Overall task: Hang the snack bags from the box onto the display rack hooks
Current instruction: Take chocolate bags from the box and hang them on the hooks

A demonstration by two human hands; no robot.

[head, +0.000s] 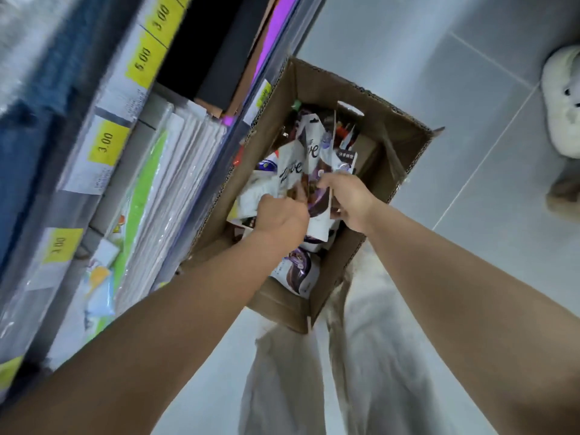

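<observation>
An open cardboard box [317, 86] stands on the grey tiled floor beside the shelving, holding several white, brown and purple snack bags. Both my arms reach down into it. My left hand [281, 215] grips the lower edge of a white snack bag [290, 171] with brown lettering. My right hand [346, 200] holds a second bag of the same kind [317, 211], its fingers curled around the bag's side. More bags [298, 271] lie loose at the near end of the box. No rack hooks are in view.
Shelving [131, 171] with stacked flat packages and yellow price tags runs along the left, right against the box. My light trousers [361, 356] fill the floor below the box. A white shoe [561, 102] lies on the tiles at the far right.
</observation>
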